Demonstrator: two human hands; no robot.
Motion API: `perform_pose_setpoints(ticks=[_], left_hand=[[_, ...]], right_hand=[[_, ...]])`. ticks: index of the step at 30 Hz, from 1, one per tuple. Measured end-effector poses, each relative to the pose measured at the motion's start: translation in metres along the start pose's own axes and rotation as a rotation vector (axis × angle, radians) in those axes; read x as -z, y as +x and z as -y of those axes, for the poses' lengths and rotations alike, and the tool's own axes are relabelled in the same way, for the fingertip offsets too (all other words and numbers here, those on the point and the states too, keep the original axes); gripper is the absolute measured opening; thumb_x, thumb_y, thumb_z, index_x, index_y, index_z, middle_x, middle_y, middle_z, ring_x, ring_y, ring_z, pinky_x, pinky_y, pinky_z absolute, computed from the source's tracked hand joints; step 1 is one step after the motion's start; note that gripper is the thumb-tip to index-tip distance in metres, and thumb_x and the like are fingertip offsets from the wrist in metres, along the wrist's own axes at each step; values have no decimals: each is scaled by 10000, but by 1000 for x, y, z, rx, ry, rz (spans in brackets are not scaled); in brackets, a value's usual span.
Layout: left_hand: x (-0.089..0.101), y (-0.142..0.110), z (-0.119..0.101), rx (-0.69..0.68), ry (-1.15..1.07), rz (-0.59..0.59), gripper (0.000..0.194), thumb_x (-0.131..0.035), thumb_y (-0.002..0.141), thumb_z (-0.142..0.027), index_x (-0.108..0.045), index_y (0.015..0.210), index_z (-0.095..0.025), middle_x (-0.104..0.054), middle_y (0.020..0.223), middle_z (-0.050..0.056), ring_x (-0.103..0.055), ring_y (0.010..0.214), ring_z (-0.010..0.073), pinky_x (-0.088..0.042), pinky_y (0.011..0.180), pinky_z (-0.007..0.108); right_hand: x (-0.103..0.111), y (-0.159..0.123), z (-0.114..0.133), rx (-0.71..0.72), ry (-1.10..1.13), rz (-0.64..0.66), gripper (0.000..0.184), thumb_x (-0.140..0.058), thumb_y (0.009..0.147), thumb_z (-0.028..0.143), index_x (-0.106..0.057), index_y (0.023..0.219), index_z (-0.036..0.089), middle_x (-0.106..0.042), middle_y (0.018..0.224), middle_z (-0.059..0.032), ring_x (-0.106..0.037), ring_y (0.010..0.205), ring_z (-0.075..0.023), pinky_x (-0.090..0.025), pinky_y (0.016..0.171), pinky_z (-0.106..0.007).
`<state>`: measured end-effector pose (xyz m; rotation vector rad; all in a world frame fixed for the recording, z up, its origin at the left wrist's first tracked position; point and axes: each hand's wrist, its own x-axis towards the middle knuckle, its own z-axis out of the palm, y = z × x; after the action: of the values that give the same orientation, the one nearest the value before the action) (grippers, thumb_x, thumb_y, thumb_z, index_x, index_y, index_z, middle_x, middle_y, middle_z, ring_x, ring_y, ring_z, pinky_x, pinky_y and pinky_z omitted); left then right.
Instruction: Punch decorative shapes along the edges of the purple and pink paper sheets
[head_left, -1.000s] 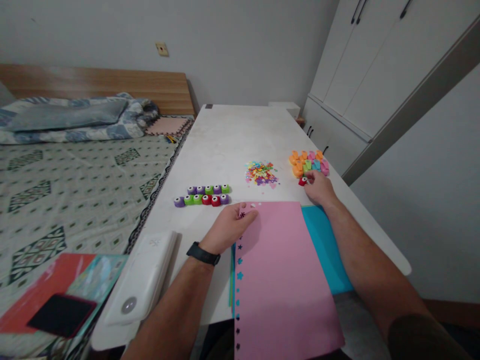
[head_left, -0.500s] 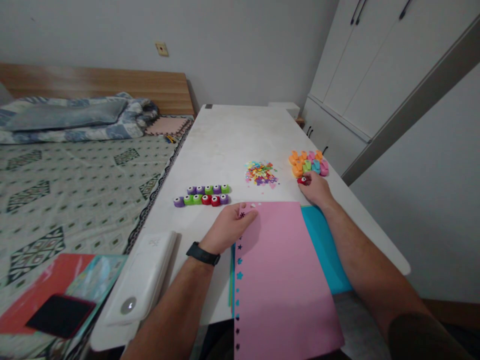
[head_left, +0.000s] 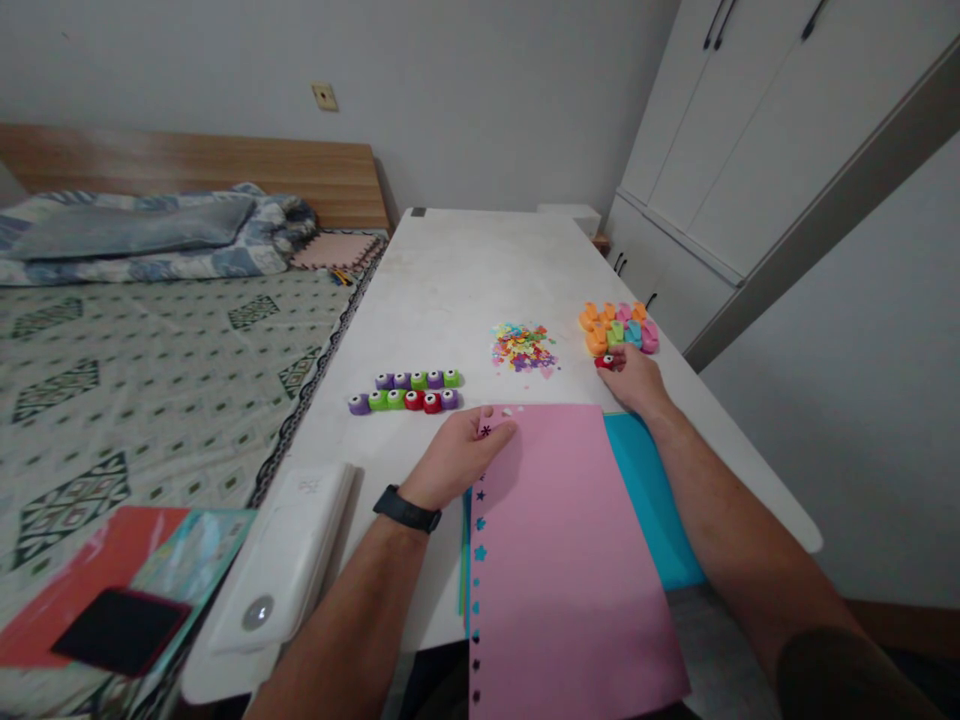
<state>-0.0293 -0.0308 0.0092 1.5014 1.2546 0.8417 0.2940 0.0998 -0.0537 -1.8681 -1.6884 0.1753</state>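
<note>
My left hand (head_left: 461,455) pinches the top left corner of a pink sheet of paper (head_left: 562,560), thumb on top. Small punched shapes run down the sheet's left edge. Over on the right, my right hand (head_left: 631,378) has its fingers closed on a small red craft punch (head_left: 604,361), just in front of a cluster of orange, pink, green and blue punches (head_left: 616,328). Blue paper (head_left: 652,505) lies beneath the pink sheet. Two rows of purple, green and red punches (head_left: 405,392) stand left of the sheet.
A pile of colourful paper cut-outs (head_left: 523,347) lies mid-table on the white table (head_left: 480,260). At the left front is a white device (head_left: 289,560). A dark phone (head_left: 120,630) rests on coloured packets beside the bed (head_left: 165,400). White cabinets (head_left: 720,130) stand at the right.
Almost nothing differs. Both hands, the pink sheet and the red punch keep their places; the whole view has shifted very slightly.
</note>
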Motion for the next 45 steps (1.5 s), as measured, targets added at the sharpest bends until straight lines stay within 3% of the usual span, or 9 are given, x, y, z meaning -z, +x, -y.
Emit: perform_pose_setpoints(ticks=[45], left_hand=[[-2, 2, 3, 14, 15, 12, 309, -616, 847, -461, -667, 830, -157, -654, 689, 20, -580, 651, 164, -431, 582, 254]], right_hand=[[6, -2, 8, -40, -55, 21, 439, -740, 771, 374, -653, 1152, 173, -751, 995, -87, -688, 847, -226, -523, 796, -346]])
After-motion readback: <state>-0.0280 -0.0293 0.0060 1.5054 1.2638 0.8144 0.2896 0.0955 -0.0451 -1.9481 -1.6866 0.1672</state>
